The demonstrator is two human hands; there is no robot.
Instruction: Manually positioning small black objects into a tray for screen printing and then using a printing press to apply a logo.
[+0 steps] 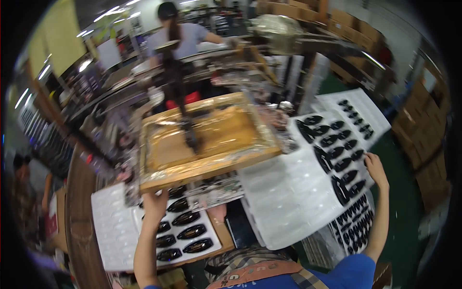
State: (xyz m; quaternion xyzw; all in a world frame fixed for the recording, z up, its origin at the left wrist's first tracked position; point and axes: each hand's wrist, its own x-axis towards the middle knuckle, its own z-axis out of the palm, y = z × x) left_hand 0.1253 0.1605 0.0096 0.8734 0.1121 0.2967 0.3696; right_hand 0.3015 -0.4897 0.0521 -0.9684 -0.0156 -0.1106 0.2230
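Note:
A wooden-framed printing screen [211,166] with an amber, taped face is raised at a tilt in the middle. My left hand [155,206] is closed on its near left corner, fingertips hidden under the wood. Right of it, my right hand [376,169] is at the outer edge of a white tray [284,192], beside glossy black oval parts [342,164]. Its fingers are bent together; whatever they may hold is too small to make out. Below the screen, another white tray [113,231] carries more black ovals [191,231], some behind my left forearm.
A dark metal arm [178,91] reaches down over the screen. A lower stack at right holds smaller black parts [353,224]. Cardboard boxes [423,130] line the right wall. Another person [178,38] works beyond the machine; a further person [24,188] is at far left.

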